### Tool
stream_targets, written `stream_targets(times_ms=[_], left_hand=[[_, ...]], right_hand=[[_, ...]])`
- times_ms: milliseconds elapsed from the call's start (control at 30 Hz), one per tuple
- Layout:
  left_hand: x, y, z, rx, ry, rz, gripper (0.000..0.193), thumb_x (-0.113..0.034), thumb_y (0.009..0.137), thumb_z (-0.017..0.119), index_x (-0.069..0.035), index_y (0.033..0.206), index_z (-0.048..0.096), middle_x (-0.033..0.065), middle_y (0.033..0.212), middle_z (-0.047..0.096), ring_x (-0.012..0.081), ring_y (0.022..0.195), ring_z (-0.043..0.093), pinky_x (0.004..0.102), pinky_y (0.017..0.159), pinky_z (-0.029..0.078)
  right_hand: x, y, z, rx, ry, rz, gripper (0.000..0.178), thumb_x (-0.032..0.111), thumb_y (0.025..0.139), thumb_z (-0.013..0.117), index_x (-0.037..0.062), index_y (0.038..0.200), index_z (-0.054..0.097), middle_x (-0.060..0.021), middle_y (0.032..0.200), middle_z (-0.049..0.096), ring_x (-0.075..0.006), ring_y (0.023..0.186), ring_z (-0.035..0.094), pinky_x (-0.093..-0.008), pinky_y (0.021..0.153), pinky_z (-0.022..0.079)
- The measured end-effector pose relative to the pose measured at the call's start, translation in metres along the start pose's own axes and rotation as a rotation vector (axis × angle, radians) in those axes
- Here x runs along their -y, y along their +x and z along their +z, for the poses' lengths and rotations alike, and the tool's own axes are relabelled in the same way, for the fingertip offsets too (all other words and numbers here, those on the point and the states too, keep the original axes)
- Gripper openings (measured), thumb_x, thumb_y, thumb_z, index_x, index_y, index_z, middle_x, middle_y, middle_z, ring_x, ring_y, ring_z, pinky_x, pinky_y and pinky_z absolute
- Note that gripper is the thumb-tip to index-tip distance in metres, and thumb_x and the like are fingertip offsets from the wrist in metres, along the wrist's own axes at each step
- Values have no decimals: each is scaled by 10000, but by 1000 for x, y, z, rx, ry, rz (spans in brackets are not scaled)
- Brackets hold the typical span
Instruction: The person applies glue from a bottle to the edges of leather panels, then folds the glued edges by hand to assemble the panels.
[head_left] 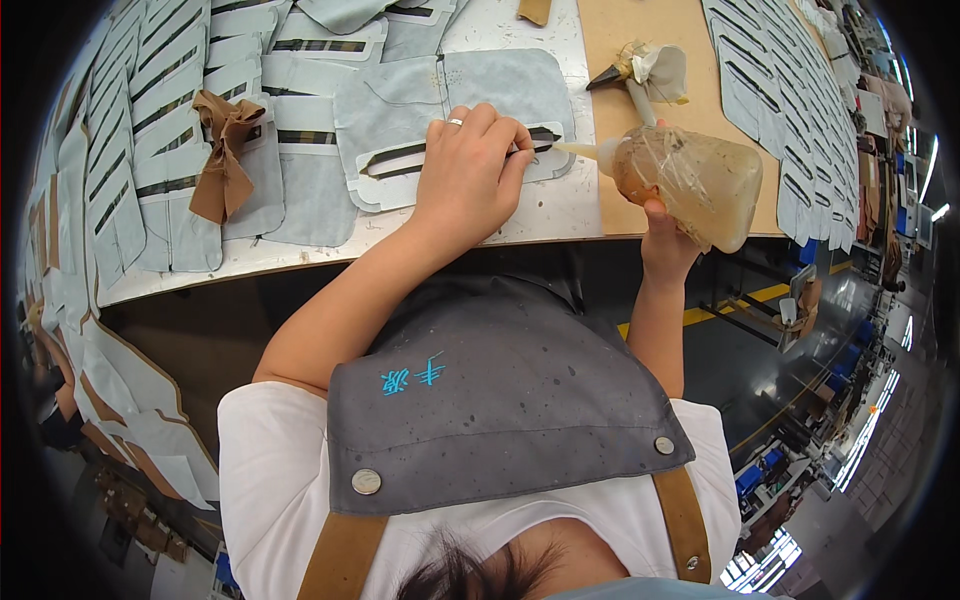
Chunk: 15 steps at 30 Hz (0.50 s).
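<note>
the right hand (668,245) grips a squeeze bottle (700,190), its nozzle (580,149) pointing left to a sideways slot (400,158) in a grey panel (505,85) on the table (540,218). the left hand (468,165) lies across it, hold unclear.

White short-sleeved T-shirt (268,460) under a dark grey bib apron (520,400), flecked with darker spots. Bright blue characters (412,375) left of centre. Round silver snaps (366,482), one at each near corner; brown straps (340,560), small metal rivet (692,563) on the right one. Silver-toned ring (455,122) on left hand (474,172).
</note>
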<state>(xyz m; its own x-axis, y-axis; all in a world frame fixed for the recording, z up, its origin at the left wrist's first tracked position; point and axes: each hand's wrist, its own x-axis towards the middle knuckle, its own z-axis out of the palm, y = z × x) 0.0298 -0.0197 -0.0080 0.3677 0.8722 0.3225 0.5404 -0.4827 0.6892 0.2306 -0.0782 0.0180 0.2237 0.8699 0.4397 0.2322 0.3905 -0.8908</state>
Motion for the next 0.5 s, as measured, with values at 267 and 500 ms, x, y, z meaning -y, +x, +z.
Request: stream_targets(times_ms=[267,500], left_hand=[[0,0,0,9,-21,4,53,-106,812,654,-91,846,616,57,859,537,261,866,510,391,765,344],[-1,1,-1,-10,-34,3,24,-90,824,639,-85,841,623,31,801,527,207,801,502,356,764,334]], right_hand=[[0,4,-1,67,-106,-91,724,301,756,828,4,1302,457,-180,1310,546,-256,1168,543,-389,987,469],[-13,-12,-10,-34,-134,-6,755,381,857,725,24,1380,314,-152,1292,545,-294,1216,517,-451,1063,377]])
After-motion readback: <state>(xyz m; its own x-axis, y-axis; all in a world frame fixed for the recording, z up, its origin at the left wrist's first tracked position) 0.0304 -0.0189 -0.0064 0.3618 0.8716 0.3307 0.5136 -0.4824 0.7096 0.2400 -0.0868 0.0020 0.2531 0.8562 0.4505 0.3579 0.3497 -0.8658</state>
